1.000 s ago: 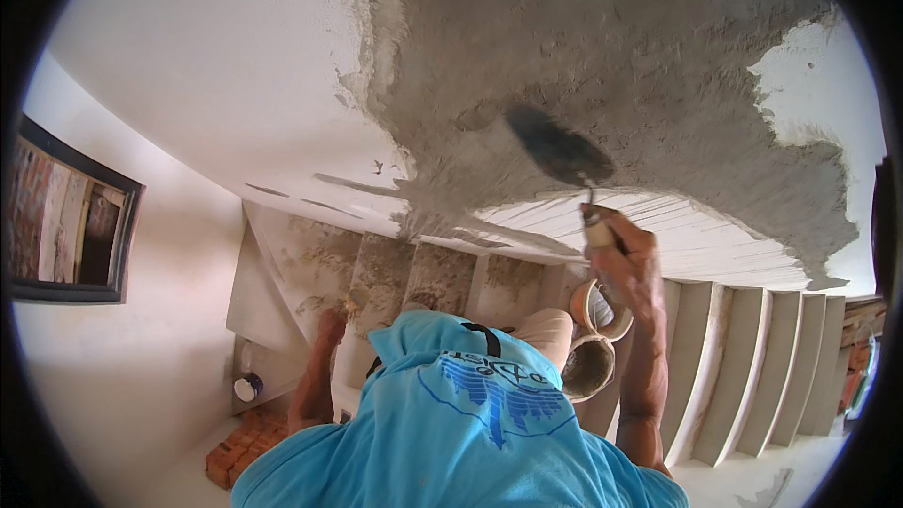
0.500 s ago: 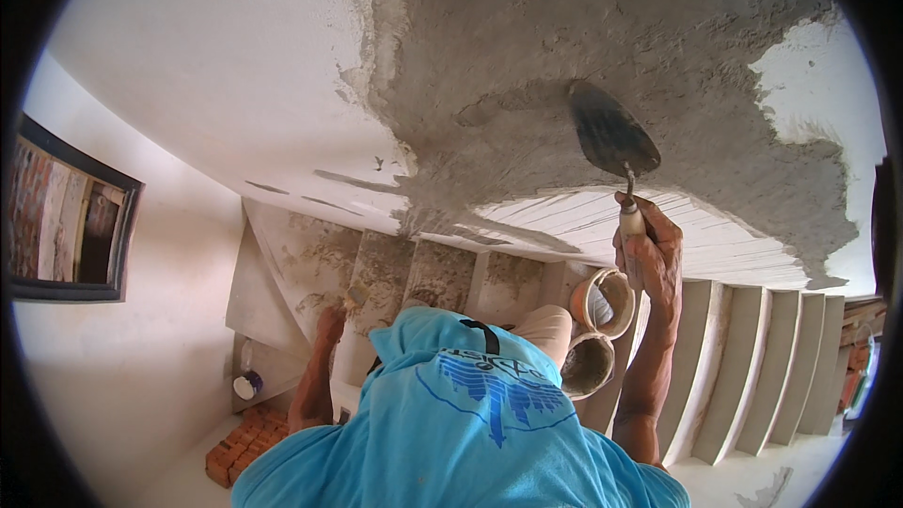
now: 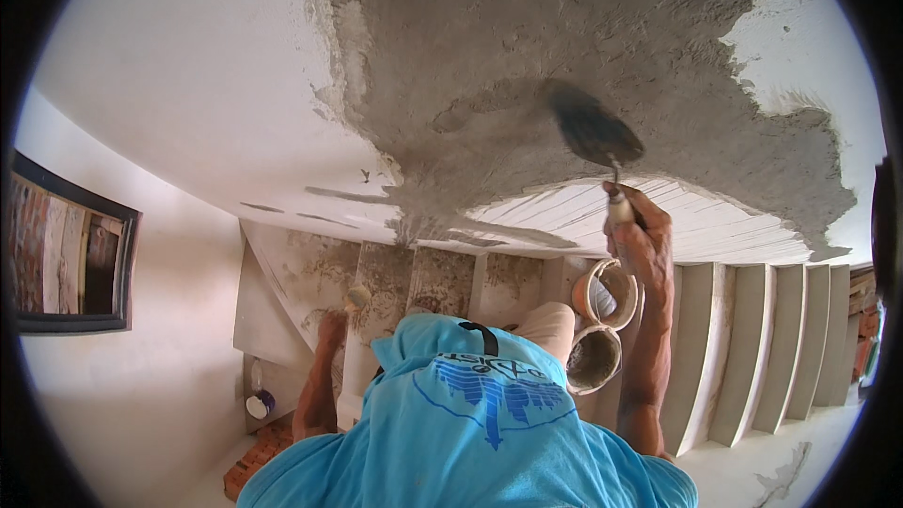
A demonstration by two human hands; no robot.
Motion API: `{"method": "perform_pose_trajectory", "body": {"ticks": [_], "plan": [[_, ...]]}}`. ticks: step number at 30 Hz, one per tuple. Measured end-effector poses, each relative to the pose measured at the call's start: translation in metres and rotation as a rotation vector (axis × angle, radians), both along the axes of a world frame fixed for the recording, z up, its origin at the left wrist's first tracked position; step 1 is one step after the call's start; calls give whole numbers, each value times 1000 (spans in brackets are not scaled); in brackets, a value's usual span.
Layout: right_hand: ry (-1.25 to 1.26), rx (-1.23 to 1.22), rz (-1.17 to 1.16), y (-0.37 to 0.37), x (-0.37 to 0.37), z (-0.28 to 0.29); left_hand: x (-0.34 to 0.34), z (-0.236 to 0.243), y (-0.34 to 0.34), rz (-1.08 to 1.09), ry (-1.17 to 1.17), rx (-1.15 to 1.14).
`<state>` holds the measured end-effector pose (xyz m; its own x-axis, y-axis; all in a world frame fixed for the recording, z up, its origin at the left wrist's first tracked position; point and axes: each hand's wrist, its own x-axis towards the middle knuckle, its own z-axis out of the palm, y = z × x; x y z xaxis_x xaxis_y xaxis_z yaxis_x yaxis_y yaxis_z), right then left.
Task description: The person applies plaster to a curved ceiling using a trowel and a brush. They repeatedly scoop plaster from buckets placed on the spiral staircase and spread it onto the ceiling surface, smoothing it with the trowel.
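My right hand (image 3: 640, 235) grips the pale handle of a dark, pointed trowel (image 3: 594, 122), whose blurred blade is against or close to the rough grey plaster (image 3: 451, 28) on the sloping white surface overhead. My left hand (image 3: 331, 329), lower and left beside my blue shirt, is closed round a pale yellowish brush-like tool (image 3: 356, 298), too small to make out well. Beside my right forearm are two mortar-smeared buckets: the upper one (image 3: 585, 293) has something pale grey inside, the lower one (image 3: 593, 357) holds dark contents.
Concrete steps (image 3: 752, 348) curve away at the right. Mortar-spattered steps (image 3: 442, 282) lie below my hands. At the left are a white wall (image 3: 169, 367), a dark-framed opening (image 3: 122, 263), stacked red bricks (image 3: 254, 461) and a small dark-and-white container (image 3: 261, 404) on a ledge.
The trowel blade moved rightward, then slightly back left, staying in my right hand. My left hand keeps its hold. The whole view has shifted a little, with the overhead plaster edge further left.
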<state>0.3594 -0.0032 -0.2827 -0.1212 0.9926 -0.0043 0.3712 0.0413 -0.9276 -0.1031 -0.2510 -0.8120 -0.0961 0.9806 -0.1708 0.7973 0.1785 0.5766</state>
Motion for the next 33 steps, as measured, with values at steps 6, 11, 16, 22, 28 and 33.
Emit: {"method": "perform_pose_trajectory", "body": {"ticks": [6, 11, 16, 22, 28, 33], "plan": [[45, -11, 65, -7, 9, -1, 3, 14, -1, 118, -73, -362], [-74, -15, 48, 7, -6, -3, 9, 20, 5, -40, 67, -105], [26, 86, 43, -4, 7, -2, 3, 2, 1, 173, -79, -223], [-141, -127, 113, -11, -28, -29, 5, 7, -7, 61, -100, -300], [-283, 9, 292, 6, -55, -64, 21, 22, -9, 149, -70, -27], [-286, -36, 224, 10, -63, -57, 17, 22, -10, 211, -238, -127]]}}
